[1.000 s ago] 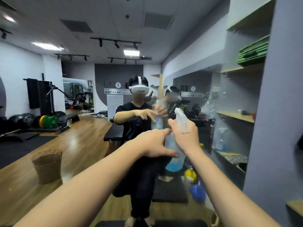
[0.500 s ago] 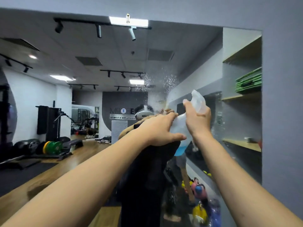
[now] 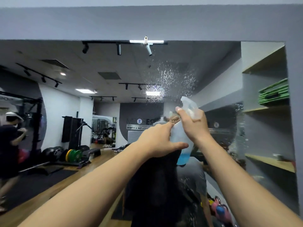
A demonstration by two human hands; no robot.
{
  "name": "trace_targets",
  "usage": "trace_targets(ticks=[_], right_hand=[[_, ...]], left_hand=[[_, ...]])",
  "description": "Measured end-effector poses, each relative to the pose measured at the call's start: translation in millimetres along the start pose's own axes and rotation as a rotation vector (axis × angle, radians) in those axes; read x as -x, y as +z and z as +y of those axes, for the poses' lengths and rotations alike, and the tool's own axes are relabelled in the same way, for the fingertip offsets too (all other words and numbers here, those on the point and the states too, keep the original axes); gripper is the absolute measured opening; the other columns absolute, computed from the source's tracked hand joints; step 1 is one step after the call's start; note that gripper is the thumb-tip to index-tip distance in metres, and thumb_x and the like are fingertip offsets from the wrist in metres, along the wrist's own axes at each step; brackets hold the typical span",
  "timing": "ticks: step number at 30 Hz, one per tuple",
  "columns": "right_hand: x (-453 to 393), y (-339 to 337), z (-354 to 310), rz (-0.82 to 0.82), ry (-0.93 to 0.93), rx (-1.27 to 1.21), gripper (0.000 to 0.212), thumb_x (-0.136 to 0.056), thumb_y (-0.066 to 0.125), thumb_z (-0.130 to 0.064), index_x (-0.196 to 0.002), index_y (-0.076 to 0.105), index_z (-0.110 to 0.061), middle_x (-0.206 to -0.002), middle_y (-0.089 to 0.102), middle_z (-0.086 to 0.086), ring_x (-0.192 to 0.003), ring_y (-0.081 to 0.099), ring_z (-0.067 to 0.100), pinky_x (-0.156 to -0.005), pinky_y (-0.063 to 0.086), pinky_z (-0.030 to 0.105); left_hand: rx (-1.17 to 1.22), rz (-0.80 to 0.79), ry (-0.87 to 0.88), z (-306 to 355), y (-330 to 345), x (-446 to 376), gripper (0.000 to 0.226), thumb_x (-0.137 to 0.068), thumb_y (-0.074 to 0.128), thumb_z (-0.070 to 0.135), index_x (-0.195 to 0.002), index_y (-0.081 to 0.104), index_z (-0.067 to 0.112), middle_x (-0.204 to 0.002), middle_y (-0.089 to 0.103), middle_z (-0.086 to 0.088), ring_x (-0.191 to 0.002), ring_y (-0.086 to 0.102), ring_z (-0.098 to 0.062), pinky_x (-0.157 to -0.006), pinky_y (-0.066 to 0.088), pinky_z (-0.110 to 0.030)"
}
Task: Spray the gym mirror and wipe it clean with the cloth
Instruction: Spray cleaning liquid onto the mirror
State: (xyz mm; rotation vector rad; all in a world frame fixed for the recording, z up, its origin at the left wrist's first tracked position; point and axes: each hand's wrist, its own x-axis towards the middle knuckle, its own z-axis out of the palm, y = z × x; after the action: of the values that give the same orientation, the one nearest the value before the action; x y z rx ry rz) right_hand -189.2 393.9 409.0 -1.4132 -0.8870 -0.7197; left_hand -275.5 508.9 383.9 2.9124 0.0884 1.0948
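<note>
At the far left, the mirror (image 3: 68, 102) reflected a person (image 3: 9, 145) in dark clothes and a pale cap standing beside a black rack, with weight plates (image 3: 72, 155) in yellow and green resting on the wooden floor (image 3: 54, 185) further in. The left hand (image 3: 159, 141) reached forward near the middle of the view, its fingers curled against the side of the spray bottle (image 3: 179, 136) and its thumb stretched out below toward the bottle's body, steadying it; a dark cloth (image 3: 152, 182) hung down under that hand, though whether the hand itself pinched it could not be told. The bottle was translucent, held upright in front of the glass, with blue liquid (image 3: 182, 158) pooled in its lower part. Above it, a scatter of fine droplets (image 3: 173, 79) speckled the mirror below the reflected ceiling light (image 3: 146, 41). The right hand (image 3: 193, 123) gripped the bottle's head from behind, fingers wrapped round the trigger end with the nozzle pointing up at the glass. Further right, more wet spots covered the mirror, and beyond them the reflection showed wooden shelves (image 3: 268, 163) carrying a stack of green mats (image 3: 273, 94). Low at the right, coloured kettlebells (image 3: 218, 208) appeared in the glass.
</note>
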Motion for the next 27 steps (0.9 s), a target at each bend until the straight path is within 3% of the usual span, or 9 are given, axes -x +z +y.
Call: trace_targets(ticks=[5, 10, 12, 14, 17, 20, 23, 27], right_hand=[[9.3, 57.2, -13.0, -0.094, 0.019, -0.014, 0.053, -0.076, 0.054, -0.057, -0.080, 0.070, -0.006, -0.075, 0.072, 0.013, -0.077, 0.069, 0.031, -0.077, 0.056, 0.046], [33.5, 130.8, -29.3, -0.138, 0.013, -0.021, 0.046, -0.076, 0.053, -0.056, -0.085, 0.068, -0.014, -0.072, 0.069, 0.010, -0.074, 0.066, 0.031, -0.071, 0.055, 0.047], [48.9, 159.4, -33.2, -0.171, 0.019, -0.024, 0.046, -0.077, 0.052, -0.056, -0.100, 0.071, -0.020, -0.075, 0.071, 0.001, -0.077, 0.066, 0.023, -0.076, 0.055, 0.043], [67.0, 189.9, -36.6, -0.192, 0.053, -0.048, 0.049, -0.080, 0.054, -0.055, -0.104, 0.072, -0.016, -0.078, 0.072, 0.002, -0.079, 0.066, 0.021, -0.078, 0.054, 0.042], [103.0, 229.9, -34.5, -0.216, 0.112, -0.057, 0.040, -0.082, 0.057, -0.047, -0.083, 0.072, -0.010, -0.075, 0.072, 0.005, -0.074, 0.066, 0.021, -0.078, 0.053, 0.045], [144.7, 263.4, -24.1, -0.260, 0.192, -0.035, 0.037, -0.082, 0.058, -0.046, -0.086, 0.072, -0.012, -0.080, 0.073, 0.008, -0.081, 0.067, 0.027, -0.078, 0.053, 0.044], [191.4, 281.3, -9.5, -0.303, 0.312, 0.005, 0.026, -0.091, 0.067, -0.036, -0.083, 0.070, -0.011, -0.078, 0.071, 0.011, -0.073, 0.065, 0.024, -0.071, 0.051, 0.042], [256.2, 287.0, 11.8, -0.277, 0.408, 0.072, 0.020, -0.093, 0.069, -0.024, -0.080, 0.067, -0.009, -0.065, 0.064, 0.010, -0.056, 0.055, 0.012, -0.061, 0.044, 0.038]], left_hand=[[-0.021, -0.008, -0.037, -49.0, -18.1, 25.4, 0.072, -0.082, 0.061, 0.076, -0.131, 0.052, 0.025, -0.130, 0.064, 0.002, -0.120, 0.060, -0.023, -0.097, 0.051, -0.043], [-0.014, -0.038, -0.067, -118.3, -34.8, 60.9, 0.076, -0.080, 0.062, 0.076, -0.137, 0.050, 0.027, -0.132, 0.064, 0.006, -0.122, 0.060, -0.020, -0.097, 0.052, -0.041], [-0.049, -0.058, -0.073, -143.8, -38.0, 77.4, 0.084, -0.080, 0.061, 0.078, -0.145, 0.045, 0.027, -0.136, 0.062, 0.002, -0.123, 0.059, -0.024, -0.095, 0.050, -0.040], [-0.067, -0.100, -0.081, -172.4, -39.6, 95.6, 0.086, -0.081, 0.060, 0.078, -0.146, 0.043, 0.026, -0.133, 0.063, -0.002, -0.122, 0.058, -0.027, -0.093, 0.049, -0.040], [-0.068, -0.178, -0.083, -211.7, -33.9, 125.6, 0.072, -0.078, 0.060, 0.081, -0.119, 0.055, 0.021, -0.115, 0.068, 0.000, -0.106, 0.064, -0.025, -0.079, 0.050, -0.038], [-0.062, -0.281, -0.094, -242.6, -17.6, 158.7, 0.062, -0.078, 0.060, 0.082, -0.098, 0.051, 0.023, -0.098, 0.064, 0.002, -0.095, 0.064, -0.025, -0.071, 0.046, -0.037], [-0.029, -0.385, -0.078, -263.9, 9.4, 190.6, 0.061, -0.078, 0.060, 0.082, -0.094, 0.048, 0.024, -0.090, 0.057, 0.005, -0.091, 0.064, -0.025, -0.073, 0.051, -0.040], [0.013, -0.498, -0.061, -279.8, 56.3, 231.7, 0.065, -0.078, 0.059, 0.082, -0.101, 0.053, 0.022, -0.094, 0.062, 0.004, -0.085, 0.063, -0.021, -0.076, 0.055, -0.042]])
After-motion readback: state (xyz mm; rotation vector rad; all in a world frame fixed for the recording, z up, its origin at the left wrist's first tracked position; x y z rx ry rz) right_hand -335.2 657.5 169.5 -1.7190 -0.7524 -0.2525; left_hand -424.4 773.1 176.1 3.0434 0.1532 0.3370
